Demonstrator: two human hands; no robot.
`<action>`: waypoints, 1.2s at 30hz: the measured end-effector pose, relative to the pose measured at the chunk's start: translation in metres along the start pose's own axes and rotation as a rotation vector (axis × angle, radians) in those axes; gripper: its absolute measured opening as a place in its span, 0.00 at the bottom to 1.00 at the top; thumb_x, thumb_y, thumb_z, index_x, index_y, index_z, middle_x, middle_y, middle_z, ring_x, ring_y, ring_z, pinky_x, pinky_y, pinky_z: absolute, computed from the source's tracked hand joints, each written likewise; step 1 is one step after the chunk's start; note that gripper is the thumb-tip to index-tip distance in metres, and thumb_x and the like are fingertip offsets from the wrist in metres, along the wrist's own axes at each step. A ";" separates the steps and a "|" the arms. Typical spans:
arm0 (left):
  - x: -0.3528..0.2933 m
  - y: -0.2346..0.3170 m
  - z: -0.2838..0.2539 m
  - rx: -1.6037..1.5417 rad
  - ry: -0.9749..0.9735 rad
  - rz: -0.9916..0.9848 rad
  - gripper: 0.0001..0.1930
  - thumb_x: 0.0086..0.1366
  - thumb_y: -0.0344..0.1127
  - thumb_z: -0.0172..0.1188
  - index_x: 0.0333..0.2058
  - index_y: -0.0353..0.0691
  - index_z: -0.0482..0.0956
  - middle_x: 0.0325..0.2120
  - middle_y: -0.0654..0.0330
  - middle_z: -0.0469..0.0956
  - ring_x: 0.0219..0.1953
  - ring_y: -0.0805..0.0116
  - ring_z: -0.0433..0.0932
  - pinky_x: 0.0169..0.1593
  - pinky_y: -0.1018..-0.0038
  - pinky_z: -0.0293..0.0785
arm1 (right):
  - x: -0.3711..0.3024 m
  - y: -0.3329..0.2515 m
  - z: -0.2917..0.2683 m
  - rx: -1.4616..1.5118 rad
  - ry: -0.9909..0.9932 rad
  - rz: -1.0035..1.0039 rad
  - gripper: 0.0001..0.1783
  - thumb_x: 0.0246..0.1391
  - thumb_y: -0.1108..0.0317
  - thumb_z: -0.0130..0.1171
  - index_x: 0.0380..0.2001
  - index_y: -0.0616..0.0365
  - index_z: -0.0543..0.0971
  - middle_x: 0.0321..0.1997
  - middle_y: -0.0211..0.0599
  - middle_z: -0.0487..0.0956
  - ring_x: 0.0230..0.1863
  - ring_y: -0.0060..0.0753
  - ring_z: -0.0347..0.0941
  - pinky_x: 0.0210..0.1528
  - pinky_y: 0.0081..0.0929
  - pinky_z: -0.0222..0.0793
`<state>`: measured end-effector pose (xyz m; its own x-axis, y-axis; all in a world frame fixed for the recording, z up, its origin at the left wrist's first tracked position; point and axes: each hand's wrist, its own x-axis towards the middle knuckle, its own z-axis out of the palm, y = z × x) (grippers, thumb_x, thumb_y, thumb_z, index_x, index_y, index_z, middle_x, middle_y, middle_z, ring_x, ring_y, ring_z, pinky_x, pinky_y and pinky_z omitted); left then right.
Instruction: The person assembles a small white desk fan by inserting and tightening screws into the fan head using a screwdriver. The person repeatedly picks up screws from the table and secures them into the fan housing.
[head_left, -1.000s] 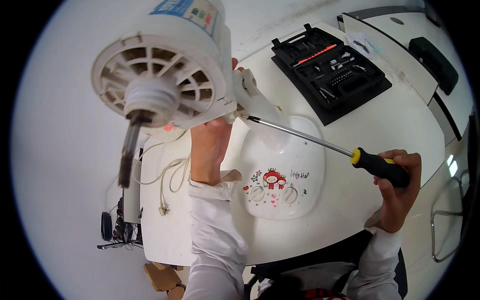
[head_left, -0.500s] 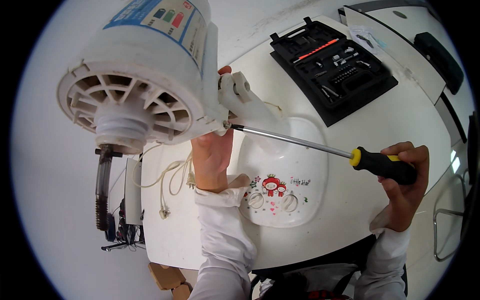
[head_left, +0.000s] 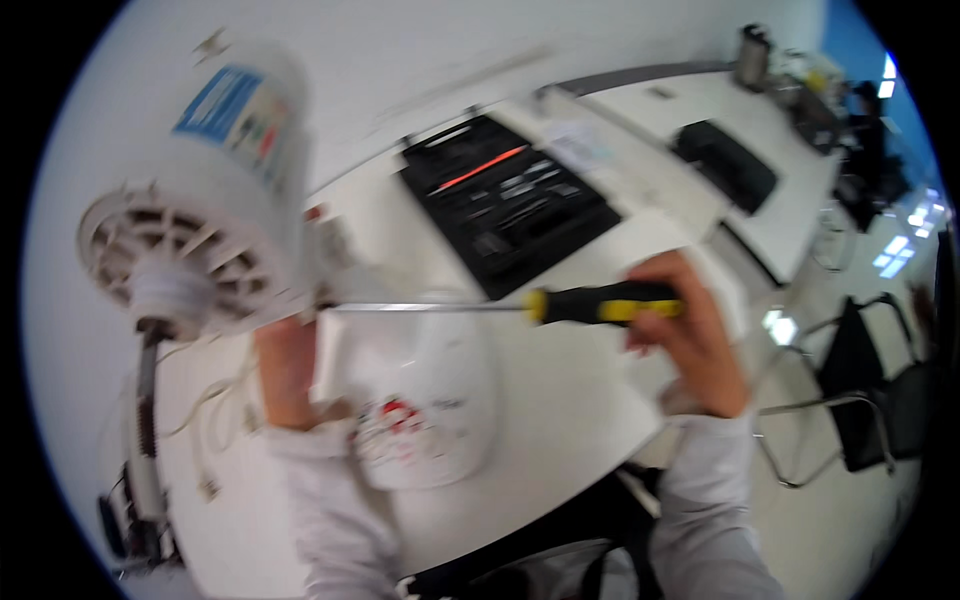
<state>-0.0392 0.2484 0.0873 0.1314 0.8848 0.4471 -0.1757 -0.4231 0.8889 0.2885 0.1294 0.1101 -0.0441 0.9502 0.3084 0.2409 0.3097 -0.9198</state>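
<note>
A white electric fan without blades stands at the left, tilted in view. Its motor housing (head_left: 235, 165) has a blue label and a vented front with a threaded metal shaft (head_left: 147, 400) pointing down. Behind the housing, my left hand (head_left: 287, 370) grips the fan near its neck; most of its fingers are hidden, with one fingertip showing above. My right hand (head_left: 700, 345) is closed round the black and yellow handle of a screwdriver (head_left: 590, 304). The screwdriver lies nearly level, its tip at the housing's lower right corner, where blur hides the exact contact.
The fan's white base (head_left: 440, 360), with red cartoon figures, rests on the white table (head_left: 560, 400). An open black tool case (head_left: 500, 265) lies farther back. A pale cord (head_left: 210, 420) trails at left. Another table with a dark case (head_left: 725, 165) and a black chair (head_left: 855, 380) are at right.
The view has swung to the right, so the fan, table and tool case appear farther left, now blurred. The screwdriver's handle has risen to nearly level. Both hands keep their hold.
</note>
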 end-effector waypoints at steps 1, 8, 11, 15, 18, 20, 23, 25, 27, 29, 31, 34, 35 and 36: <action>-0.006 0.017 0.003 0.021 -0.028 0.063 0.50 0.45 0.65 0.59 0.59 0.39 0.50 0.57 0.53 0.57 0.60 0.60 0.56 0.61 0.64 0.50 | 0.006 -0.005 0.001 0.019 -0.067 0.031 0.18 0.48 0.77 0.56 0.43 0.56 0.64 0.37 0.32 0.69 0.29 0.19 0.69 0.25 0.14 0.63; 0.008 0.010 0.023 -0.162 -0.069 0.109 0.37 0.54 0.47 0.60 0.57 0.38 0.54 0.53 0.55 0.64 0.55 0.64 0.63 0.59 0.67 0.57 | -0.004 -0.015 -0.011 0.138 -0.070 0.031 0.24 0.43 0.79 0.55 0.44 0.51 0.61 0.49 0.30 0.59 0.40 0.18 0.63 0.40 0.16 0.63; 0.003 -0.011 0.002 -0.237 -0.026 0.048 0.45 0.47 0.48 0.67 0.58 0.36 0.50 0.53 0.60 0.61 0.55 0.65 0.61 0.59 0.66 0.54 | -0.003 -0.022 -0.007 0.099 -0.046 0.085 0.12 0.53 0.72 0.51 0.40 0.56 0.64 0.36 0.27 0.67 0.34 0.13 0.65 0.28 0.09 0.60; 0.003 -0.009 0.004 -0.223 -0.028 0.040 0.45 0.48 0.48 0.67 0.58 0.36 0.50 0.53 0.60 0.60 0.54 0.66 0.61 0.57 0.68 0.54 | 0.004 -0.014 0.000 0.052 0.021 0.101 0.10 0.57 0.63 0.46 0.38 0.56 0.66 0.30 0.25 0.68 0.28 0.14 0.66 0.28 0.10 0.59; 0.005 -0.016 0.003 -0.255 0.004 0.053 0.41 0.49 0.44 0.66 0.56 0.37 0.54 0.51 0.60 0.63 0.53 0.67 0.62 0.57 0.69 0.55 | 0.000 -0.022 0.001 0.019 0.022 0.074 0.14 0.53 0.66 0.52 0.41 0.56 0.63 0.29 0.24 0.66 0.27 0.15 0.65 0.28 0.12 0.59; 0.001 -0.015 0.008 -0.283 0.016 0.076 0.38 0.49 0.42 0.66 0.55 0.38 0.56 0.49 0.60 0.65 0.52 0.68 0.63 0.56 0.69 0.55 | -0.004 -0.026 0.000 0.041 0.037 0.022 0.16 0.50 0.70 0.54 0.41 0.56 0.63 0.30 0.25 0.66 0.27 0.15 0.64 0.28 0.12 0.60; 0.000 -0.012 0.004 -0.261 -0.023 0.065 0.33 0.50 0.40 0.65 0.53 0.39 0.61 0.46 0.63 0.68 0.50 0.70 0.65 0.54 0.71 0.59 | -0.003 -0.034 -0.009 0.068 -0.078 0.121 0.15 0.50 0.72 0.54 0.41 0.56 0.64 0.33 0.26 0.66 0.28 0.14 0.64 0.28 0.10 0.60; 0.001 -0.012 0.003 -0.229 -0.036 0.060 0.32 0.51 0.39 0.65 0.52 0.39 0.61 0.46 0.64 0.68 0.50 0.70 0.66 0.53 0.72 0.60 | -0.001 -0.030 -0.011 0.063 -0.138 0.161 0.14 0.51 0.70 0.53 0.41 0.56 0.65 0.34 0.26 0.66 0.28 0.14 0.63 0.27 0.09 0.59; 0.003 -0.014 0.002 -0.191 -0.032 0.060 0.32 0.51 0.38 0.64 0.52 0.38 0.61 0.45 0.63 0.68 0.49 0.70 0.66 0.51 0.73 0.62 | 0.003 -0.021 -0.011 0.047 -0.147 0.166 0.14 0.52 0.68 0.53 0.42 0.56 0.65 0.34 0.25 0.65 0.27 0.13 0.62 0.26 0.09 0.58; 0.001 -0.008 0.003 -0.116 0.005 -0.017 0.31 0.51 0.38 0.64 0.52 0.37 0.61 0.44 0.62 0.68 0.47 0.70 0.67 0.50 0.73 0.64 | 0.001 -0.027 -0.004 0.057 -0.051 0.154 0.15 0.53 0.65 0.53 0.42 0.55 0.65 0.35 0.26 0.64 0.29 0.13 0.62 0.27 0.09 0.58; -0.002 0.002 0.004 -0.048 0.011 -0.021 0.31 0.50 0.38 0.65 0.51 0.36 0.61 0.44 0.62 0.68 0.45 0.71 0.68 0.49 0.74 0.64 | -0.002 -0.036 0.002 -0.052 -0.003 0.104 0.17 0.52 0.65 0.54 0.44 0.53 0.63 0.40 0.27 0.62 0.33 0.15 0.61 0.31 0.11 0.59; -0.005 0.016 0.010 0.018 -0.047 0.073 0.32 0.48 0.38 0.67 0.49 0.33 0.62 0.42 0.60 0.68 0.41 0.72 0.69 0.46 0.75 0.65 | -0.008 -0.032 -0.003 0.007 -0.069 0.013 0.21 0.50 0.68 0.55 0.47 0.51 0.61 0.45 0.28 0.59 0.37 0.16 0.60 0.34 0.11 0.58; -0.004 0.019 0.012 0.030 -0.071 0.099 0.31 0.47 0.38 0.68 0.47 0.32 0.63 0.41 0.60 0.69 0.39 0.73 0.69 0.45 0.76 0.65 | -0.008 -0.024 -0.006 -0.024 -0.029 -0.029 0.21 0.49 0.70 0.55 0.47 0.52 0.63 0.42 0.28 0.63 0.35 0.15 0.62 0.32 0.12 0.60; -0.005 0.022 0.010 0.051 -0.088 0.121 0.31 0.46 0.38 0.68 0.46 0.32 0.65 0.39 0.60 0.69 0.37 0.73 0.69 0.44 0.76 0.65 | -0.008 -0.027 -0.007 -0.027 -0.055 0.038 0.20 0.50 0.70 0.55 0.46 0.52 0.64 0.40 0.28 0.64 0.34 0.16 0.63 0.31 0.12 0.61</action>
<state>-0.0335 0.2324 0.1058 0.1975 0.8071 0.5564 -0.1456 -0.5371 0.8308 0.2894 0.1130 0.1336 -0.0878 0.9619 0.2588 0.2698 0.2731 -0.9234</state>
